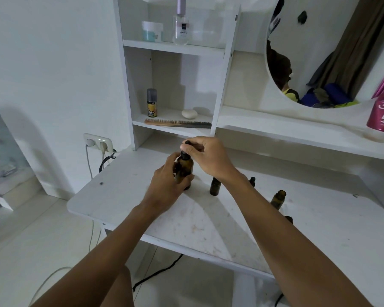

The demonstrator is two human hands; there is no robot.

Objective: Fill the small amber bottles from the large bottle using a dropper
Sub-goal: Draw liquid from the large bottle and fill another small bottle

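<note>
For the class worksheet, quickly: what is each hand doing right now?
Left hand: closed around the large amber bottle.
Right hand: pinching the dropper top at the bottle's neck.

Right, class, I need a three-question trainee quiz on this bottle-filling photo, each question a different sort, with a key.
1. True or false: the left hand grips the large amber bottle.
2. The right hand pinches: A) the comb, B) the dropper top, C) a plug.
3. Fill in: the small amber bottle nearest the large one stands on the white ____.

Key: 1 true; 2 B; 3 table.
</note>
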